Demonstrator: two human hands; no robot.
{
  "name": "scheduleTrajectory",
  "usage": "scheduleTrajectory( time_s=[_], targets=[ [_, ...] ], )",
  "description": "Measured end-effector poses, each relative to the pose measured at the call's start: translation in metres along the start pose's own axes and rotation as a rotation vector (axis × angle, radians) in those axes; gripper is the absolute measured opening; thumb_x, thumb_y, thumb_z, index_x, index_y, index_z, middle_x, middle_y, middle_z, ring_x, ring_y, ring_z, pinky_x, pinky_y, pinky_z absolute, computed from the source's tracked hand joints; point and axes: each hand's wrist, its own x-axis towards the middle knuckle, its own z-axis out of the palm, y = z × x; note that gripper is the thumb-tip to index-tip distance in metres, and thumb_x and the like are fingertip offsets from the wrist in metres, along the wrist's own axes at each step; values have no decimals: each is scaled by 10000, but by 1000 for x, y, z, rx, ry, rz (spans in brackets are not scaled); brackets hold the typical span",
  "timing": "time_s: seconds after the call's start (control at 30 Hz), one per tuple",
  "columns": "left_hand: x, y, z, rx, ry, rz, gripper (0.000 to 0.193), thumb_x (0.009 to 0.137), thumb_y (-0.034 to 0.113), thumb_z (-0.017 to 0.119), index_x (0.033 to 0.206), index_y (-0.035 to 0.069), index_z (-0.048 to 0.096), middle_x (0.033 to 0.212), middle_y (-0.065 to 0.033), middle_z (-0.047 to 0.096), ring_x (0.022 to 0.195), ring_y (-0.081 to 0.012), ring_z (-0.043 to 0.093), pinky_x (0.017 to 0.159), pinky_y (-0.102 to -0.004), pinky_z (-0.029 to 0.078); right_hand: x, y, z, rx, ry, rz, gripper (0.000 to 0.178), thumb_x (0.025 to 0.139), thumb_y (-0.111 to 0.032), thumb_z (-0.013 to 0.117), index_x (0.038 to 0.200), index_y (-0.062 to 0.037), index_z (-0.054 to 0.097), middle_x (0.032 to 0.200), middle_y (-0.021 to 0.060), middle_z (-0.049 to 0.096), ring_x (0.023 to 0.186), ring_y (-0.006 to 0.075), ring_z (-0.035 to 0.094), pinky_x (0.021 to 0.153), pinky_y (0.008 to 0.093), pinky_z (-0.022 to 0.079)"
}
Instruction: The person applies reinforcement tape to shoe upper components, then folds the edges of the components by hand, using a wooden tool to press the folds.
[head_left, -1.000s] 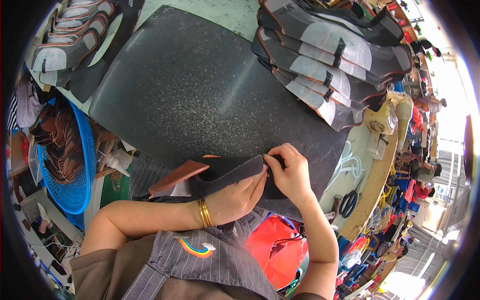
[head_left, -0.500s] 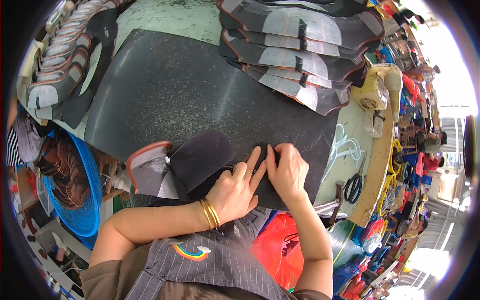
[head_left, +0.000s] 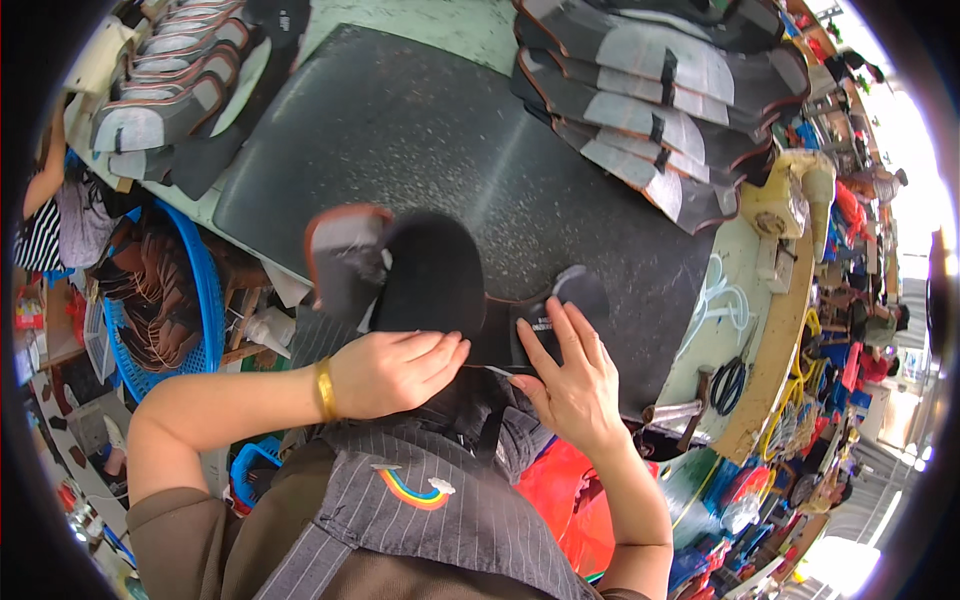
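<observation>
The upper (head_left: 450,295) runs along both hands, black with a brown-edged grey end (head_left: 343,238); its rounded flap (head_left: 432,265) spreads just beyond the left fingers (head_left: 437,346), its dark right end (head_left: 586,291) under the right fingers (head_left: 568,335).

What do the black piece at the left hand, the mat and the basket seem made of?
Black piece: probably fabric or foam, matte and soft-looking. Mat: perhaps rubber, dark with a dull sheen. Basket: likely plastic, glossy blue with a perforated wall.
</observation>
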Motion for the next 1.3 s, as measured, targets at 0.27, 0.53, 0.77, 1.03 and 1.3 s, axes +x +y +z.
scheduleTrajectory(
  time_s=[0.27,0.53,0.77,1.03,1.3],
  targets=[
    [-30,-11,-8,-445,284,-207,312,762,119,656,1041,-19,663,1002,-125,610,922,-304,624,839,-383,527,67,-60,24,438,126,-122,654,919,-539,548,1125,81,592,1056,222,616,936,368,613,778,433,520],
    [-39,-97,-9,-437,343,-556,319,746,108,747,1039,34,644,1038,-129,613,946,-310,630,785,-372,535,106,-114,39,-288,174,58,391,889,-312,657,1059,40,647,989,153,628,854,276,611,684,333,498],
    [-27,-121,-4,-781,186,-790,161,702,86,726,819,31,630,754,-123,635,735,-322,652,671,-404,522,105,-106,46,1,185,-74,353,808,-92,637,1084,127,629,963,212,592,905,304,584,772,357,520],
    [-19,-131,-11,-647,-65,-801,109,740,113,662,774,9,666,733,-195,665,738,-376,682,664,-411,536,113,-113,53,115,159,88,772,662,-94,770,1341,123,472,1020,166,529,879,314,553,783,363,516],
    [-3,-158,-33,-1287,-325,-1280,362,934,352,667,919,-6,711,792,-52,697,700,-138,611,665,-299,498,116,-113,59,-7,165,-40,778,694,-235,764,1335,123,505,828,54,453,769,171,520,654,271,481]
  ],
)
